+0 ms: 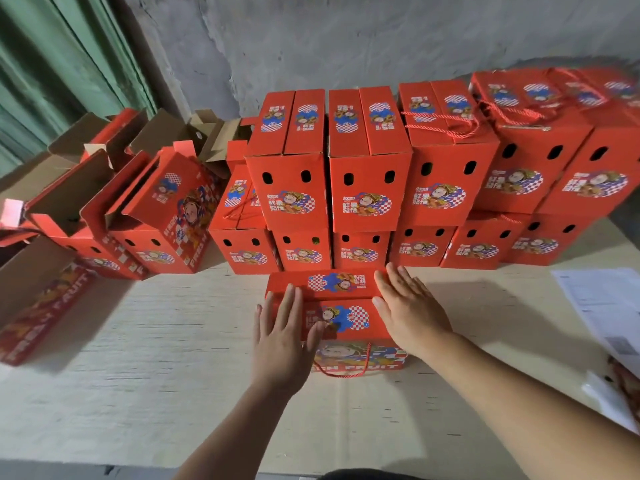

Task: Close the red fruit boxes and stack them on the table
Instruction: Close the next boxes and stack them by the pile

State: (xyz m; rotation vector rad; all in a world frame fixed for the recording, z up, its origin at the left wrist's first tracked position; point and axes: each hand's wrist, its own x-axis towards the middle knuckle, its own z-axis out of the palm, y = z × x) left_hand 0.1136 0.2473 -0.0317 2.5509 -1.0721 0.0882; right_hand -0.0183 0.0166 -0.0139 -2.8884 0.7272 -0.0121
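Observation:
A red fruit box [341, 308] with a cartoon print stands on the pale table [173, 358] right in front of me, its two top flaps folded down. My left hand [282, 337] lies flat with straight fingers on the left end of the lid. My right hand [408, 311] presses flat on the right end. A red rope handle [349, 372] hangs down the box's near face. Behind it, closed red boxes [367, 188] are stacked two high in a row along the wall.
At the left, several open red boxes [104, 216] stand with flaps up, and one open box [38, 306] lies at the table's left edge. White printed papers [602, 310] lie at the right. A grey wall and green curtain are behind.

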